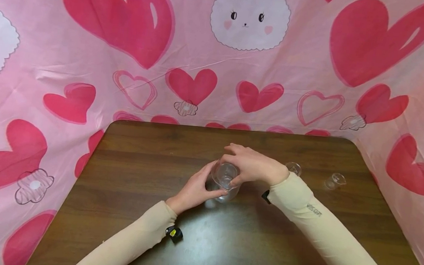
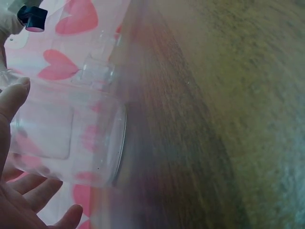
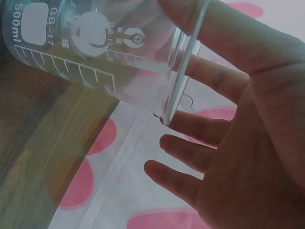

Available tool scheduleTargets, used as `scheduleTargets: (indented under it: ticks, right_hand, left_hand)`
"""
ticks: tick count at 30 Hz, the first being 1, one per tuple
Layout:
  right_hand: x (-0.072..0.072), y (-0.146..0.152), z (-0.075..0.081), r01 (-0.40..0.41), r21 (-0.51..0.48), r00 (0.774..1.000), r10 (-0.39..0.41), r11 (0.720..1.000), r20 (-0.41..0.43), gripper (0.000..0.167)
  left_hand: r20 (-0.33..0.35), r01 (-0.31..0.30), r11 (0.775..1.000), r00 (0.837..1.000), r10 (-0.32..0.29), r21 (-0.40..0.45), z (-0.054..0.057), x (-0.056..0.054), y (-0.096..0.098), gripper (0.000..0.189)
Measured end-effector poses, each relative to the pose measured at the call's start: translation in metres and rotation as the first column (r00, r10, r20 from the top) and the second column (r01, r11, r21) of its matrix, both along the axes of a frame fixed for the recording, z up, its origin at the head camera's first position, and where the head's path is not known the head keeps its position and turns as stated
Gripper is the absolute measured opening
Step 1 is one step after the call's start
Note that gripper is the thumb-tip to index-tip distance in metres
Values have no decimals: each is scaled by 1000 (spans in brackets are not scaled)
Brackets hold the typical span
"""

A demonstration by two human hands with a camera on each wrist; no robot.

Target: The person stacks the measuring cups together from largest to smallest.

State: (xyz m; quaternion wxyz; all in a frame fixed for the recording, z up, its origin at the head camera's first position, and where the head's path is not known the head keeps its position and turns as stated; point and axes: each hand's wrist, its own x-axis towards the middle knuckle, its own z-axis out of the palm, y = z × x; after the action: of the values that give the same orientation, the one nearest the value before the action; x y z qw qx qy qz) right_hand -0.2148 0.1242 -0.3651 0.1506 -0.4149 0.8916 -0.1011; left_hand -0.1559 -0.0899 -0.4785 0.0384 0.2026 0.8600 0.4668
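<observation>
A large clear glass beaker [image 1: 221,196] marked 500ml is between my hands near the table's middle. A smaller beaker [image 2: 45,133] sits inside it, its base well above the large one's base. My left hand [image 1: 193,188] grips the large beaker's side, thumb in front and fingers behind, as the left wrist view shows. From above, my right hand [image 1: 254,165] reaches over the large beaker's rim [image 3: 186,71]. Its thumb and forefinger pinch the smaller beaker near its top; the other fingers [image 3: 176,181] are spread outside. Whether the large beaker touches the table is unclear.
Two small glass beakers stand on the brown wooden table [image 1: 135,184] to the right: one [image 1: 293,169] partly behind my right wrist, another [image 1: 335,182] farther right. A pink cloth [image 1: 225,62] with hearts hangs behind and beside the table.
</observation>
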Motion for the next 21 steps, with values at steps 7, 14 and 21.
scheduleTargets:
  ticks: [7, 14, 21]
  right_hand:
    - [3, -6, -2, 10, 77, 999, -6, 997, -46, 64]
    - [9, -12, -3, 3, 135, 990, 16, 991, -139, 66]
    - [14, -20, -7, 19, 206, 973, 29, 978, -228, 67]
  left_hand:
    - [-4, 4, 1000, 1000, -4, -8, 1, 1, 0, 95]
    - [-15, 8, 1000, 1000, -8, -4, -1, 2, 1, 93]
    - [-33, 5, 1000, 999, -5, -3, -1, 2, 2, 92]
